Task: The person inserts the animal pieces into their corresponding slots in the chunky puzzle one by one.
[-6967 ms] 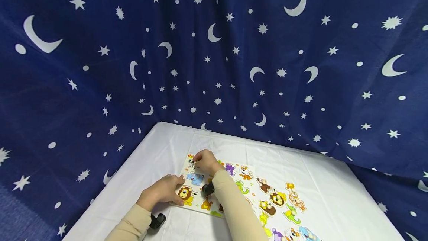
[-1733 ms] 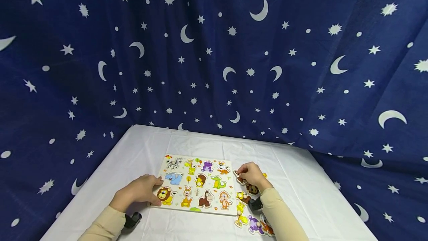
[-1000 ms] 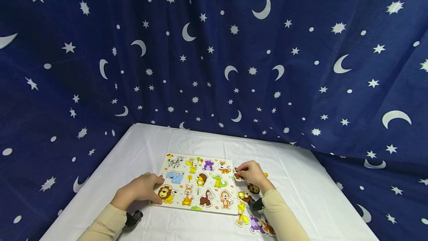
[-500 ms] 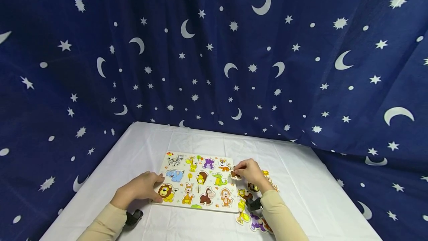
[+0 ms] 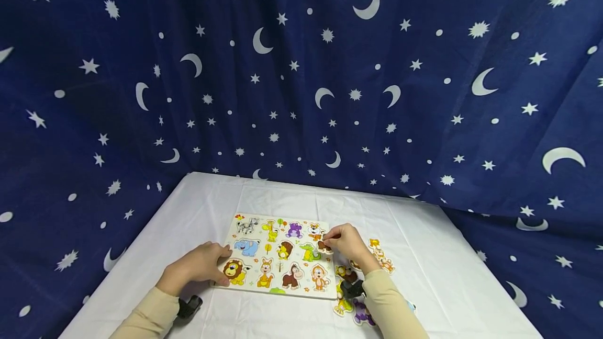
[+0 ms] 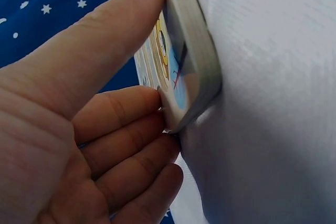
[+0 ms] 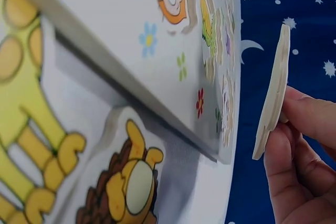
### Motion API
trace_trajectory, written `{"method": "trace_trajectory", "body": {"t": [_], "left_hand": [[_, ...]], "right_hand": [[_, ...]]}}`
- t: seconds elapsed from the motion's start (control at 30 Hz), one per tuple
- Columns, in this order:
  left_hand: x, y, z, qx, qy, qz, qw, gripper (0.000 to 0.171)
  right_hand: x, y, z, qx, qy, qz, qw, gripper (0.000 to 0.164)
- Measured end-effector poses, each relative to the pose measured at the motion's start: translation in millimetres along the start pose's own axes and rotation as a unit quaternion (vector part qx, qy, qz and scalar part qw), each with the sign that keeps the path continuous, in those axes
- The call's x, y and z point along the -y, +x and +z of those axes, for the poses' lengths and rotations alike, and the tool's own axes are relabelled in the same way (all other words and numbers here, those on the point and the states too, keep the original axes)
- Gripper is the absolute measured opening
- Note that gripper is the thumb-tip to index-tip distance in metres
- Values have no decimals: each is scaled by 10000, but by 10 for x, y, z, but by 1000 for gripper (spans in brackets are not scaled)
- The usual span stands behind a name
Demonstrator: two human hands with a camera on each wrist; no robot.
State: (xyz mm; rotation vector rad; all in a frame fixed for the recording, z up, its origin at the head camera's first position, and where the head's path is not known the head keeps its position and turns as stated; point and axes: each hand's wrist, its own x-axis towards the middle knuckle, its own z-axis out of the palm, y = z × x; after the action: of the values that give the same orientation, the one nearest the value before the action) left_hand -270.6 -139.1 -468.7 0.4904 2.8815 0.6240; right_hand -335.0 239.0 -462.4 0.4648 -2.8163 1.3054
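Observation:
A white puzzle board [image 5: 256, 291] printed with animals lies on the table. My left hand [image 5: 200, 266] rests at its left side; in the left wrist view the thumb [image 6: 113, 24] lies over the board's face and the loosely bent fingers touch its edge. My right hand [image 5: 349, 245] pinches a flat brown animal puzzle piece [image 5: 324, 247] between thumb and fingertips, over the board's right edge, near the tiger and crocodile pictures. In the right wrist view the held piece [image 7: 274, 95] stands edge-on, its picture hidden.
Loose animal pieces lie right of the board: a giraffe [image 5: 343, 305], a purple hippo [image 5: 361, 312], a hedgehog [image 7: 131, 187] and an orange monkey [image 5: 386, 264]. The right forearm covers some. A white cloth [image 5: 278, 200] covers the table; a blue star-patterned curtain [image 5: 282, 93] hangs behind.
Seven seconds ago my right hand was at the zebra, top left. Later it reached the brown piece right of the board, lifted it and moved it left over the board's edge. The left hand stayed.

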Motion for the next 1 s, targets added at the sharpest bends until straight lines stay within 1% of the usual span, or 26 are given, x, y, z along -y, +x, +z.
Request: {"method": "trace_trajectory", "body": {"t": [0.2,0.43,0.57,0.8,1.0], "left_hand": [[-24,-15,-7,22,-29,-59,10000,72],[-50,-30,-29,6,-42,-19,10000,72],[-37,-24,-18,-8,-6,-22,10000,72],[-25,0,-13,17,13,53,10000,70],[-25,-5,-39,35,24,9,10000,71]], "right_hand": [[25,-27,43,46,63,-64,9999,4],[37,-24,83,67,120,-127,9998,4],[71,-35,103,39,115,-194,9997,8],[144,-69,156,256,280,-252,9990,5],[244,-79,185,344,36,-455,9984,6]]}}
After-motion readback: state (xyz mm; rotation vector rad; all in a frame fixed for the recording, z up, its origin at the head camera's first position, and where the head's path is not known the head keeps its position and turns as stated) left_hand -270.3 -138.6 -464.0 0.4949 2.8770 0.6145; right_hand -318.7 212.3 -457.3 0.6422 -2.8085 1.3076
